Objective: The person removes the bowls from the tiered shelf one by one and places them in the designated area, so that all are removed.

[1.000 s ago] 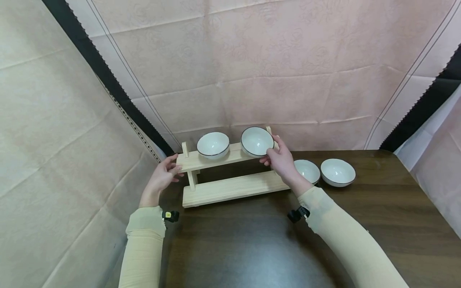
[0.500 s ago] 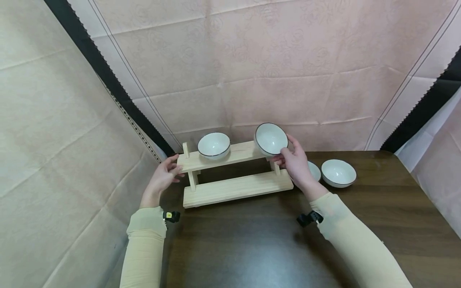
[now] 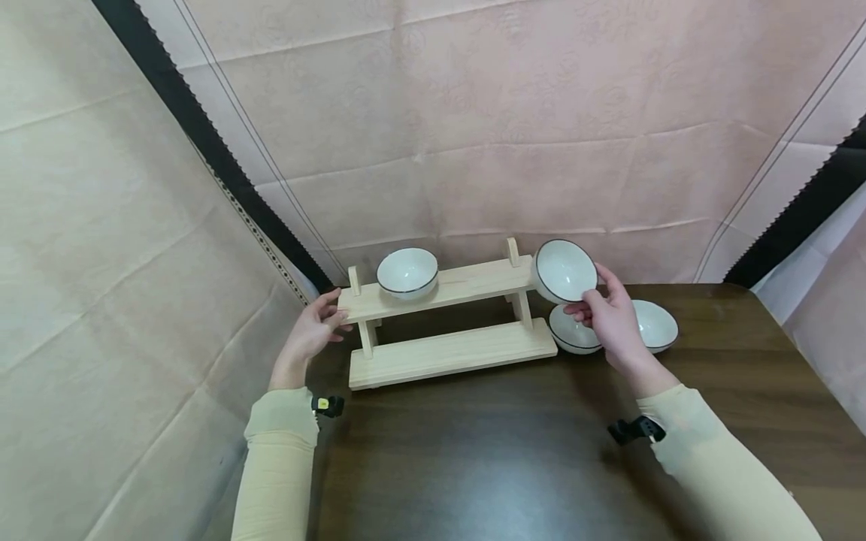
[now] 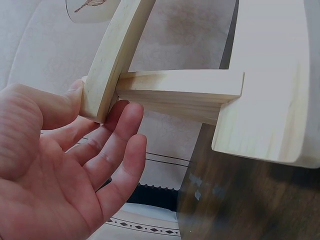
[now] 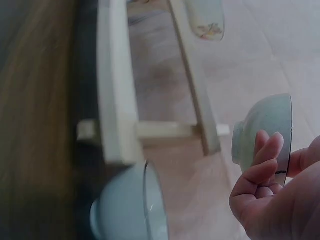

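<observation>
A two-tier wooden rack (image 3: 453, 349) stands on the table. My left hand (image 3: 313, 330) grips the left end of its upper shelf (image 4: 107, 65), thumb on one face and fingers beneath, as the left wrist view shows. One white bowl (image 3: 407, 272) sits on that shelf toward the left. My right hand (image 3: 612, 319) pinches a second dark-rimmed white bowl (image 3: 565, 270) by its rim, off the rack's right end and tilted. In the right wrist view this held bowl (image 5: 265, 130) is apart from the rack. Below it, a third bowl (image 3: 573, 330) stands on the table, partly covered.
Another white bowl (image 3: 655, 324) stands at the right, partly behind my right hand. The dark wooden table (image 3: 467, 451) stretches in front of the rack. A pale cloth backdrop (image 3: 514, 150) rises close behind it, with more cloth (image 3: 149, 300) along the left.
My right hand has carried the held bowl rightward, from over the upper shelf to beyond the rack's right end. My left hand keeps its grip on the shelf.
</observation>
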Available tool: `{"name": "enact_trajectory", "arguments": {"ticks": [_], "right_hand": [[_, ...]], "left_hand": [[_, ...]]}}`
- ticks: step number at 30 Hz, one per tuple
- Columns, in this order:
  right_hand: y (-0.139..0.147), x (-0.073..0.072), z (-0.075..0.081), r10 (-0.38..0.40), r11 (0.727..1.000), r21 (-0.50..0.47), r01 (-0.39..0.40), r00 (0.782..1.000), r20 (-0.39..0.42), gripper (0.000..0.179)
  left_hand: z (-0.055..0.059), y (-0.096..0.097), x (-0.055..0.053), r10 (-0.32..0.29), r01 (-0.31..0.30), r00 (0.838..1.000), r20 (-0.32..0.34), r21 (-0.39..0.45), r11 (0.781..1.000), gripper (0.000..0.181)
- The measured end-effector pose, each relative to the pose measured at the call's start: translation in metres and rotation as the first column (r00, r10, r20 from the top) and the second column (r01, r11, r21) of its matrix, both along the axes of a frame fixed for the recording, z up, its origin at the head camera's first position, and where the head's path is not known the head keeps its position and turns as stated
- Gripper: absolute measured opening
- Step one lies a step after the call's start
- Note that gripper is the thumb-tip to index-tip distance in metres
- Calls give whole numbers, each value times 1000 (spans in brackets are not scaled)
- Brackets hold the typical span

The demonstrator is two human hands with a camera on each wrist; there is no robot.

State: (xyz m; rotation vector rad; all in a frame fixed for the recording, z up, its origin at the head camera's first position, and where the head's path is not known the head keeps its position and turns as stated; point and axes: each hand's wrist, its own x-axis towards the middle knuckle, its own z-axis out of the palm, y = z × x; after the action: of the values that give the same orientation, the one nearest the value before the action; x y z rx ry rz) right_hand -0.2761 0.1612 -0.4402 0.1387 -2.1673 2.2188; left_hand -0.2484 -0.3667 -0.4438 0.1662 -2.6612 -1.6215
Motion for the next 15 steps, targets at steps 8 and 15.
{"name": "enact_trajectory", "arguments": {"ticks": [8,15], "right_hand": [[39,9,-16,27,1000,9,-27,999,31,65],[69,19,-27,31,999,-43,-30,999,27,64]], "left_hand": [[-1,-1,-1,-4,4,1000,-15,3,1000,64],[-2,-1,-1,0,0,1000,-14,6,1000,64]]}}
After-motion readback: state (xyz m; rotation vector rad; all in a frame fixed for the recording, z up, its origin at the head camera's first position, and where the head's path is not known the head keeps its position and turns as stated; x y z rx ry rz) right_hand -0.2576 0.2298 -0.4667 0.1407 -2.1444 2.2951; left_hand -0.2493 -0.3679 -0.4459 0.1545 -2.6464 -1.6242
